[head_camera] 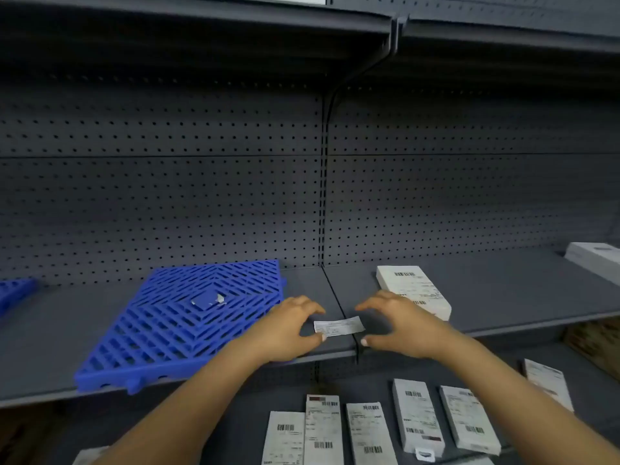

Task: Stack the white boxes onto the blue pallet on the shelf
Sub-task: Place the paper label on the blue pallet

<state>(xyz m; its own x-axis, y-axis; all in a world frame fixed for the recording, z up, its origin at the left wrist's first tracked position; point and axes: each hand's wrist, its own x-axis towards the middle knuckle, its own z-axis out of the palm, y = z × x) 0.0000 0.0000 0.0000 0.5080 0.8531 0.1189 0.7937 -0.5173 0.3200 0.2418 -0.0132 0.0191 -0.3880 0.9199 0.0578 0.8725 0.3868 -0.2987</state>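
Pallet (pixel 188 317), blue, lies flat on grey shelf (pixel 503 290), left of centre, turned at an angle, one corner near the pegboard (pixel 167 196). Nothing stacked on it; torn sticker (pixel 211 300) at its middle. Edge of a second blue pallet (pixel 16 290) at far left.

Small box (pixel 339 326), white, narrow labelled face showing, sits on the shelf just right of the pallet, between both hands. Left hand (pixel 288 327): fingers curved over, thumb tip touching the box's left end; cannot tell if it actually grips. Right hand (pixel 402 327): fingers curved in a loose C at the box's right end, thumb and forefinger slightly apart from it, holding nothing.

Larger white box (pixel 412 290) lies flat behind the right hand, barcode label up. Another white box (pixel 597 260) at far right of the shelf, partly cut off by the frame.

Lower shelf (pixel 369 387) carries a row of white boxes (pixel 416 417), labels up, under and between the forearms.
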